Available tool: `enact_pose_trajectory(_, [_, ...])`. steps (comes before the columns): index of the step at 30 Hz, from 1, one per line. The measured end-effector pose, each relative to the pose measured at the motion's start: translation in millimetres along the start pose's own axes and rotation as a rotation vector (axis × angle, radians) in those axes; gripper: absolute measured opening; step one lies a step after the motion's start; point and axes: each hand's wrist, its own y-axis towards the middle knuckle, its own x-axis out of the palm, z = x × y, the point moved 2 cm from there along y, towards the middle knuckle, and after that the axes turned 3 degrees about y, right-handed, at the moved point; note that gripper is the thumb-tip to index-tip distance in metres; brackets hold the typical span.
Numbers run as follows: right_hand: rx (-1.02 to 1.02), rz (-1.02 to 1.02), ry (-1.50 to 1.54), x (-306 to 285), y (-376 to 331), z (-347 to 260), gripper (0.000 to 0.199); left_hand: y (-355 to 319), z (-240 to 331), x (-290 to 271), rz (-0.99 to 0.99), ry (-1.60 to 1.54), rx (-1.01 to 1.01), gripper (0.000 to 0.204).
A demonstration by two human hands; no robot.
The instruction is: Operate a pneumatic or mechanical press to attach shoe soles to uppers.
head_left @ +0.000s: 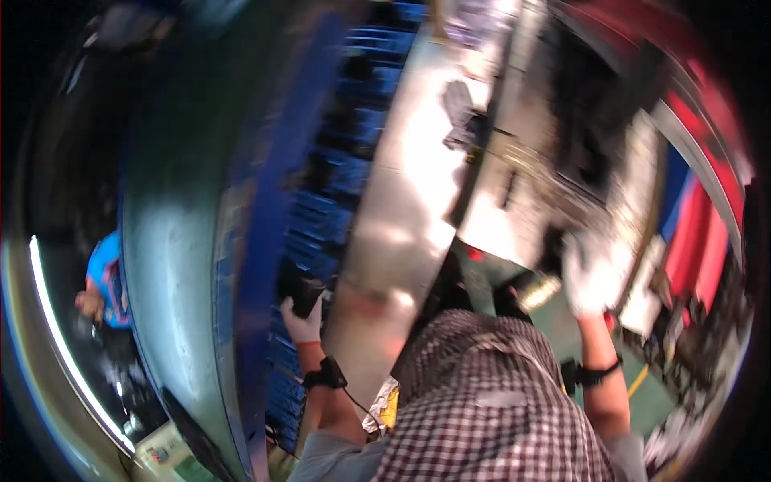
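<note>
The row of racks (324, 215) runs left of the tabletop (391, 207)

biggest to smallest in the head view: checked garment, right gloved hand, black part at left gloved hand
1. Checked garment
2. Right gloved hand, motion-blurred
3. Black part at the left gloved hand

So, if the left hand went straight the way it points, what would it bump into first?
Probably the black block right against the left hand. If that's already held, the blue rack beyond looks next, but the blur makes depth hard to judge.
</note>
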Motion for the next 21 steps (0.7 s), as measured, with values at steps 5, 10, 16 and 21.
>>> enact_pose_trajectory(5, [-0.301, -0.068, 0.462, -5, 19, -41, 0.026, -73, 71, 147, -0.526, -0.560, -0.514, 0.071])
enact_pose_trajectory(10, [-0.127, -0.334, 0.925, 12, 17, -87, 0.070, -160, 145, 312, -1.137, -0.323, -0.384, 0.097])
enact_pose_trajectory(16, [0.296, 0.087, 1.329, -12, 56, -5, 0.072, -218, 227, 424, -1.193, 0.024, 0.251, 0.092])
enact_pose_trajectory(21, [0.374, 0.261, 0.366, -14, 127, 44, 0.068, -243, 297, 439, -0.890, -0.199, 0.775, 0.077])
